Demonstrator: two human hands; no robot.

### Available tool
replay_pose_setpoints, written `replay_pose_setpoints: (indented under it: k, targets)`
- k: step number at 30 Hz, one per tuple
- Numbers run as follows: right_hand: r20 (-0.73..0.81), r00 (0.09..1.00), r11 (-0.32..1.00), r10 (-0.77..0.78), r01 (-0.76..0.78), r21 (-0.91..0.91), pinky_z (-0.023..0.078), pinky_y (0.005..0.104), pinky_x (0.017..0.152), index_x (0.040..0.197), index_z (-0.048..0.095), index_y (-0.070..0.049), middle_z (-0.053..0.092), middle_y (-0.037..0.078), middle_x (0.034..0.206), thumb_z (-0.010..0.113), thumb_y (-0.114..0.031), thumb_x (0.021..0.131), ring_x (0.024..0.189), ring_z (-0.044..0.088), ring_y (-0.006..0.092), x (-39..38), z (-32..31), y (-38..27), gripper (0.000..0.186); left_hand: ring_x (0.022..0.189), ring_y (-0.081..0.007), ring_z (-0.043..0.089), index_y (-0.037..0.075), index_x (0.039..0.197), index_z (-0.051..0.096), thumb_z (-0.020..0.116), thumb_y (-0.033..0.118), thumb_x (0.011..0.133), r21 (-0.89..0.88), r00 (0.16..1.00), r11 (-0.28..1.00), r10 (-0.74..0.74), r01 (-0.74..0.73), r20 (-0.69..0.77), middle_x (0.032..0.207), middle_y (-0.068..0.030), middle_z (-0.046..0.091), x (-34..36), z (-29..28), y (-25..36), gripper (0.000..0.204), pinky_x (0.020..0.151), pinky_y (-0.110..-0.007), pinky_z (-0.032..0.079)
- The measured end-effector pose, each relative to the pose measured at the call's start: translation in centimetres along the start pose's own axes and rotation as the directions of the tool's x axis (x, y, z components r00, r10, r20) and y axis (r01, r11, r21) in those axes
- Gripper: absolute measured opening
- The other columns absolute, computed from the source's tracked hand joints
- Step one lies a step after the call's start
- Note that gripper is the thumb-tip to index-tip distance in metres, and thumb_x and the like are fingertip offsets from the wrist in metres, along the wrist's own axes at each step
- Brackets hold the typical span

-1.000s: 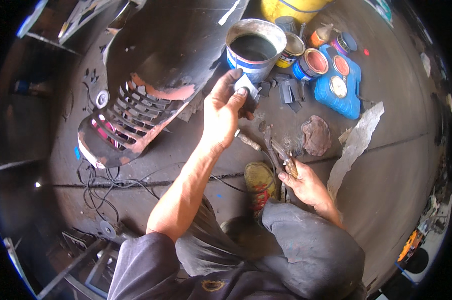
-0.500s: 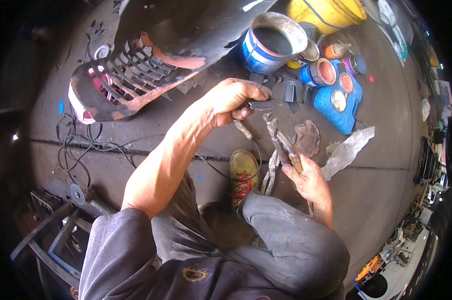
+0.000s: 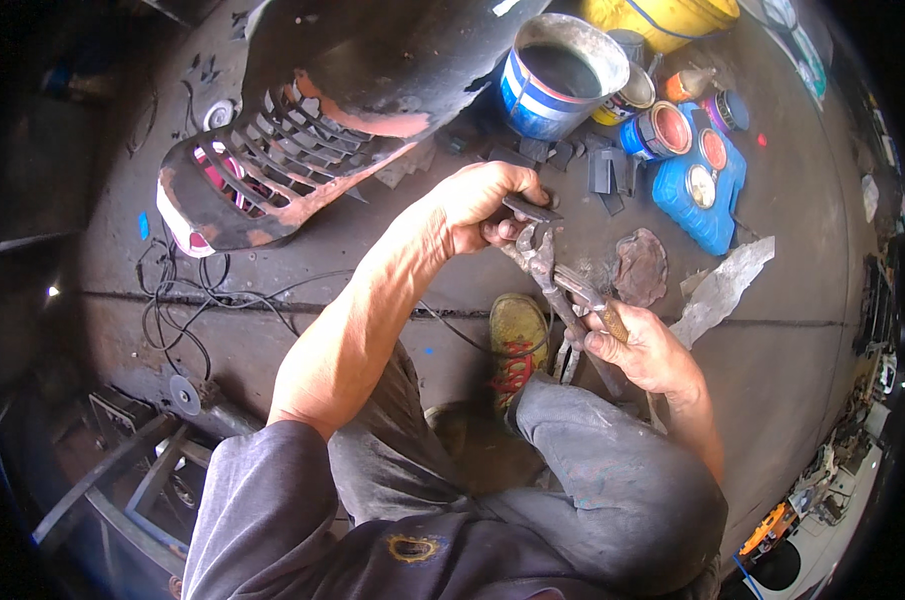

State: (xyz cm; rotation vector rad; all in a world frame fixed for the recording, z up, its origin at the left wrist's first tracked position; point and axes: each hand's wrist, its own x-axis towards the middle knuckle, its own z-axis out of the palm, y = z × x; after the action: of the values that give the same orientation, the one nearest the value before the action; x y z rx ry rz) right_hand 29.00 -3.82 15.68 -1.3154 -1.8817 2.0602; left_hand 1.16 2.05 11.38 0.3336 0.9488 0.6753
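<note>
My left hand [image 3: 477, 200] pinches a small flat dark piece [image 3: 532, 208], which looks like a strip of black plastic. Just below it, the forked metal jaws of a plier-like tool [image 3: 544, 272] come close to the fingers; whether they touch the piece I cannot tell. My right hand [image 3: 647, 352] is wrapped round that tool's lower part. In the same grip is a brown-handled tool [image 3: 604, 312] with a greyish head, its kind unclear. A crumpled brown rag [image 3: 640, 267] lies on the floor beyond the right hand.
A large dark bumper with a slatted grille [image 3: 282, 165] lies at the far left. Ahead stand a blue-white bucket [image 3: 532, 105], a yellow bucket [image 3: 662, 22], and a blue case [image 3: 707, 225] bearing tins. Cables [image 3: 207, 300] and an angle grinder [image 3: 197, 395] lie at left.
The right hand's tools have come up to the left hand, their jaws now beside its fingers. The left hand still holds the dark piece, now tilted differently. The whole view has shifted slightly.
</note>
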Motion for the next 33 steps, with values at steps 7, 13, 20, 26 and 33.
replay_pose_setpoints:
  k: [7,13,20,26,33]
  targets:
    - [-0.015,0.998,0.998,0.064,-0.064,-0.023,0.046,0.0299,0.078,0.123,0.055,0.002,0.056,0.002,0.089,0.064,-0.033,0.097,0.084,0.051,0.0125,0.1,0.4,0.2,0.044,0.044,-0.0082,0.047,0.005,0.086,0.063,0.065,0.012,0.08,-0.043,1.0,0.999,-0.002,0.001,-0.027,0.071,-0.0042,0.062,-0.1,0.1,0.2,0.01,0.036,-0.019,0.032]
    - [-0.01,0.998,0.996,0.068,-0.068,-0.053,0.047,0.0284,0.082,0.128,0.053,0.004,0.055,0.001,0.093,0.064,-0.033,0.097,0.09,0.054,0.011,0.3,0.2,-0.2,0.049,0.039,-0.0103,0.046,0.005,0.077,0.057,0.064,0.012,0.08,-0.114,0.998,0.993,-0.031,0.024,-0.059,0.061,-0.0045,0.055,0.6,0.3,0.4,0.011,0.034,-0.021,0.028]
    - [0.003,0.996,0.996,0.084,-0.084,-0.013,0.049,0.0279,0.087,0.13,0.052,0.005,0.055,-0.001,0.1,0.066,-0.027,0.097,0.104,0.061,0.012,0.3,0.2,0.5,0.048,0.054,-0.01,0.052,0.002,0.098,0.062,0.065,0.012,0.082,-0.104,0.993,0.992,0.082,-0.073,0.083,0.082,-0.0053,0.063,1.2,-0.5,-0.2,0.019,0.041,-0.02,0.034]
    - [-0.088,0.996,1.0,0.004,-0.004,-0.004,0.048,0.0363,0.085,0.133,0.053,-0.002,0.065,0.016,0.098,0.062,-0.041,0.096,0.087,0.06,0.0229,0.5,1.2,1.8,0.054,0.067,-0.0131,0.059,-0.002,0.122,0.058,0.067,0.009,0.086,-0.048,0.929,0.927,0.37,-0.371,-0.022,0.094,-0.0067,0.065,0.7,0.9,-0.2,0.039,0.052,-0.023,0.042]
    - [-0.428,0.903,0.912,-0.042,-0.14,-0.385,0.047,0.0433,0.097,0.145,0.043,-0.004,0.06,0.027,0.127,0.055,-0.05,0.096,0.118,0.058,0.0417,1.1,1.4,1.3,0.068,0.076,-0.0216,0.066,0.002,0.109,0.057,0.064,0.003,0.085,-0.083,0.939,0.935,0.343,-0.345,-0.035,0.097,-0.012,0.068,0.9,0.4,-0.1,0.025,0.062,-0.028,0.05]
